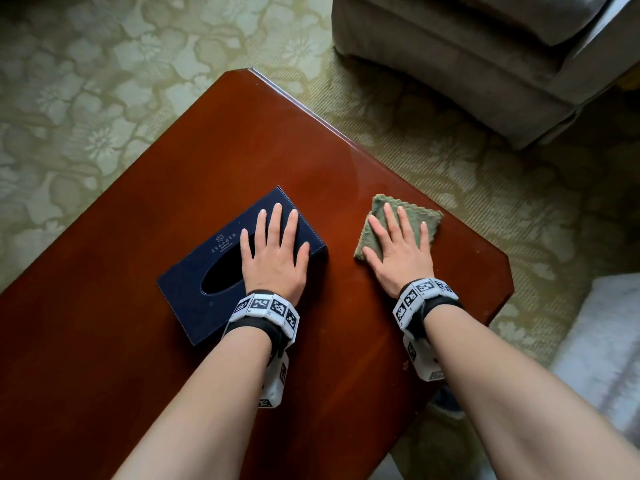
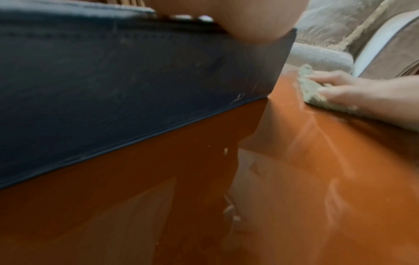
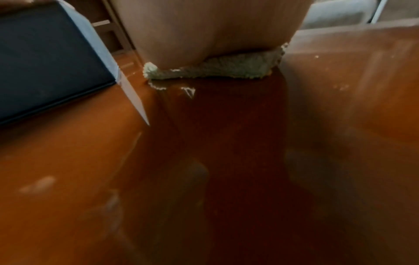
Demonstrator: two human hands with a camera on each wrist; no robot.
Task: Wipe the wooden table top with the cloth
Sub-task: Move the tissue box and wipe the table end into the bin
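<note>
A folded green cloth (image 1: 408, 216) lies flat on the glossy reddish wooden table (image 1: 242, 140), near its right edge. My right hand (image 1: 394, 237) presses down on the cloth with straight, spread fingers; the right wrist view shows the palm on the cloth (image 3: 226, 68). My left hand (image 1: 273, 247) rests flat with straight fingers on top of a dark blue tissue box (image 1: 194, 289) in the middle of the table. In the left wrist view the box's side (image 2: 113, 89) fills the left, and the cloth (image 2: 310, 87) under the right hand is seen at the right.
A beige sofa (image 1: 485, 50) stands at the far right beyond the table. Patterned green carpet (image 1: 104, 81) surrounds the table. A pale object (image 1: 602, 351) sits on the floor at the right. The table's right corner (image 1: 505, 268) is close to the cloth.
</note>
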